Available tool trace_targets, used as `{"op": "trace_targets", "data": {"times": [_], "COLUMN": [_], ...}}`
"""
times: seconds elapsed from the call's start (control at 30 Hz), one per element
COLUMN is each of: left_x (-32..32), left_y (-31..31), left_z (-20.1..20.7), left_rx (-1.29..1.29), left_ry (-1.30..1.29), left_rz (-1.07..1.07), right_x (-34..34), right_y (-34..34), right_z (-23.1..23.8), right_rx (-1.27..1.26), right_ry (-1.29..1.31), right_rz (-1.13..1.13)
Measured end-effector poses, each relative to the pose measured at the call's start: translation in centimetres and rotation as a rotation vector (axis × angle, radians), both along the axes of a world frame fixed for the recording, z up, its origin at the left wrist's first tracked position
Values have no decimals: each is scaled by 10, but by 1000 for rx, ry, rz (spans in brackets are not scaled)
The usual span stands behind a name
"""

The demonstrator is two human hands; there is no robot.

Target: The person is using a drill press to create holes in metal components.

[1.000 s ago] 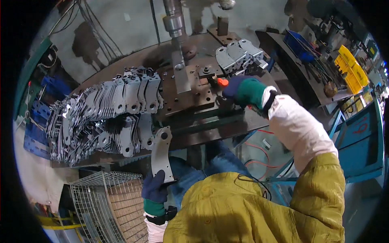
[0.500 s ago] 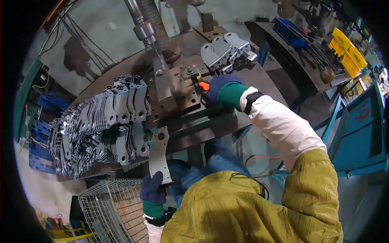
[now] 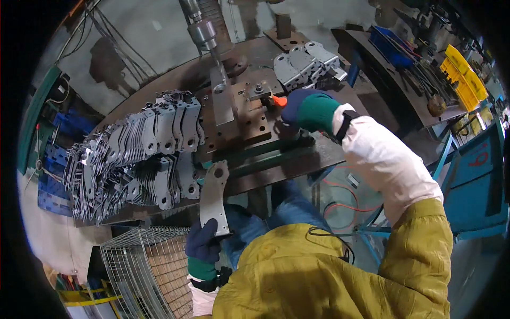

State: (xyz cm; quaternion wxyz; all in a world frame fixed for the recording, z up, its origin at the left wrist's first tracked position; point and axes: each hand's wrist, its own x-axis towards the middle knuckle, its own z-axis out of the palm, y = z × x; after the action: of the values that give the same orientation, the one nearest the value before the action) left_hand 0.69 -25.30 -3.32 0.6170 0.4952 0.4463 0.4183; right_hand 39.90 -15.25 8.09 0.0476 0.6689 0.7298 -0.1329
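**Two gloved hands at a drill press with metal plates**

The brown metal surface (image 3: 340, 154) carries everything here. On its left part lies a big pile of grey stamped metal plates (image 3: 133, 154), many leaning on each other, each with round holes. A smaller stack of similar plates (image 3: 305, 63) lies at the far side, behind the right hand. Below the near edge stands a wire basket (image 3: 143, 266). In the middle sits a dark drilling fixture (image 3: 249, 114) with one plate lying in it, and the drill chuck (image 3: 203, 33) hangs above it. The left hand (image 3: 204, 244), in a dark blue glove, is closed around the lower end of one flat metal plate (image 3: 213, 196), held upright before the near edge. The right hand (image 3: 305, 109) grips an orange-tipped handle (image 3: 278, 100) beside the fixture.
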Motion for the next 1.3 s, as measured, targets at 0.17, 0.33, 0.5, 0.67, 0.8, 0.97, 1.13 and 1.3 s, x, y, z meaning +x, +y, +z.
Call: {"op": "trace_targets", "data": {"times": [0.17,0.33,0.5,0.67,0.8,0.97,1.13,1.3], "left_x": [8,-15,-36,-36,-32,-6,-15,-10], "left_y": [-3,-1,-11,-11,-2,6,1,-1], "left_z": [1,-25,-34,-31,-38,10,-21,-16], "left_rx": [91,337,324,289,74,-168,73,47], "left_ry": [47,332,468,246,63,-244,-48,2], "left_rz": [-109,-139,-78,-31,4,-71,-88,-94], "right_x": [9,5,-29,15,-24,-32,-24,-30], "right_y": [25,62,53,8,-22,-27,-40,-40], "right_z": [-2,1,20,-29,-69,-72,-77,-68], "right_rx": [184,149,-95,89,147,163,220,211], "right_ry": [-113,-223,-85,-44,-60,-61,-29,36], "right_rz": [362,536,70,79,-381,-475,-383,-382]}}
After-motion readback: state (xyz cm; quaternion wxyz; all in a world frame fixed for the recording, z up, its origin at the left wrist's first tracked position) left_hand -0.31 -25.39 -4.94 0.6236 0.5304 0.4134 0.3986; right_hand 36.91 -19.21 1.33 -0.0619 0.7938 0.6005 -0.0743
